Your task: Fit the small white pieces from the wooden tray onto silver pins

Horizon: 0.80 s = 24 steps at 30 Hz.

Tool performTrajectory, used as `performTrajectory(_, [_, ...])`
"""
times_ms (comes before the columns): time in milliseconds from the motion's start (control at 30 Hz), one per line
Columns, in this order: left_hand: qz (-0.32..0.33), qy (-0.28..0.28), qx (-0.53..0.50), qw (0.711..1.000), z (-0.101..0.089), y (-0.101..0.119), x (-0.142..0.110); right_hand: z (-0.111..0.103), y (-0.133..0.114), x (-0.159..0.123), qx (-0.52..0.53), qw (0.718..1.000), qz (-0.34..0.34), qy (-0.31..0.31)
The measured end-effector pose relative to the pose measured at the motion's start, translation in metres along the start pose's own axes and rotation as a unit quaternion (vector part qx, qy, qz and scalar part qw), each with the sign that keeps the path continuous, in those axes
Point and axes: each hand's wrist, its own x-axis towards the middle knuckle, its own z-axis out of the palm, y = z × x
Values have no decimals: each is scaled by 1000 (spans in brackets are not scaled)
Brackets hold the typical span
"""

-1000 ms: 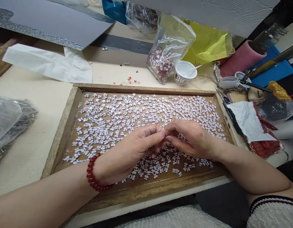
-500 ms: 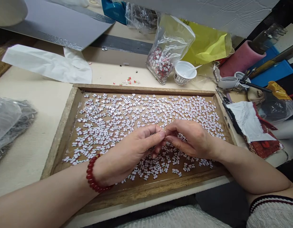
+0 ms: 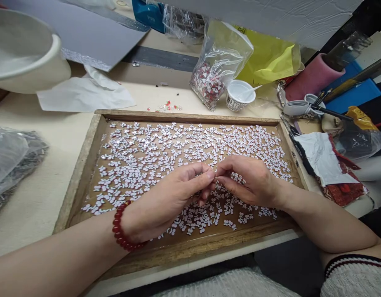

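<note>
My left hand [image 3: 184, 185], with a red bead bracelet [image 3: 119, 226] at its wrist, is closed in a pinch over the middle of a wooden-framed tray [image 3: 81, 165]. My right hand [image 3: 248, 179] pinches too, its fingertips meeting those of the left. Whatever sits between the fingertips is too small to name; thin dark bits show under the left fingers. Below and around both hands, many small whitish bow- or flower-shaped pieces [image 3: 131, 173] lie spread across the tray floor.
Behind the tray stand a clear bag of red and white pieces [image 3: 207, 84] and a white cup [image 3: 240, 95] with a spoon. At left are a white bowl [image 3: 26, 62], white paper [image 3: 85, 93] and a plastic bag [image 3: 14, 161]. A pink roll [image 3: 314, 76] lies at right.
At the upper left, the white bowl has come further into view, and the white paper has shifted right and crumpled. Both my hands stay nearly still, fingertips together.
</note>
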Motion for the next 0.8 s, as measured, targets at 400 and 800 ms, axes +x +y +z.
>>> performTrajectory(400, [-25, 15, -74, 997, -1, 0, 1, -4, -4, 2, -27, 998, 19, 52])
performTrajectory(800, [-16, 6, -183, 983, 1, -1, 3, -5, -8, -1, -72, 993, 65, 64])
